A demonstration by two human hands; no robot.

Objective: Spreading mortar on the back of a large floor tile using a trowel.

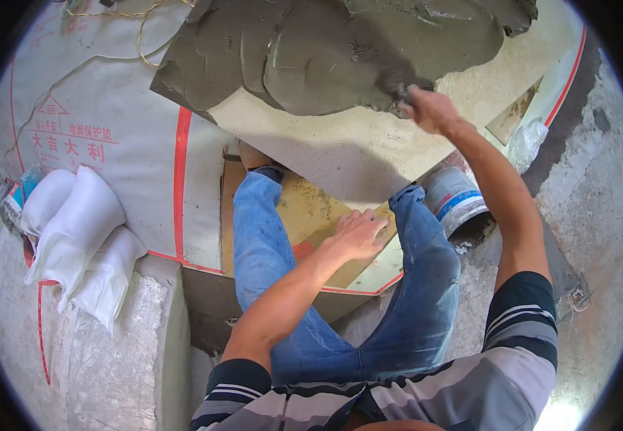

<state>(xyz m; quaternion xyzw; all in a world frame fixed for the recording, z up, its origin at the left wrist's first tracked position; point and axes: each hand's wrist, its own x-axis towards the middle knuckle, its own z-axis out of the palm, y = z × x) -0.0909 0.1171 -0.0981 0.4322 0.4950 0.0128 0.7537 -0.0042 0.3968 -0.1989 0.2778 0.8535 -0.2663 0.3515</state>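
A large tile [354, 151] lies back side up in front of me, its cream ribbed surface partly covered with grey mortar [326, 50]. My right hand [430, 108] is stretched out over the tile, closed around a tool handle at the edge of the mortar; the tool itself is mostly hidden. My left hand [358, 233] rests with fingers spread on the near edge of the tile, between my knees in blue jeans.
A mortar-stained bucket [458, 201] lies by my right knee. White filled sacks [74, 230] lean at the left. A printed protective floor sheet [110, 129] with red lines covers the ground. Cardboard [311, 208] lies under the tile. Bare concrete [584, 215] is at right.
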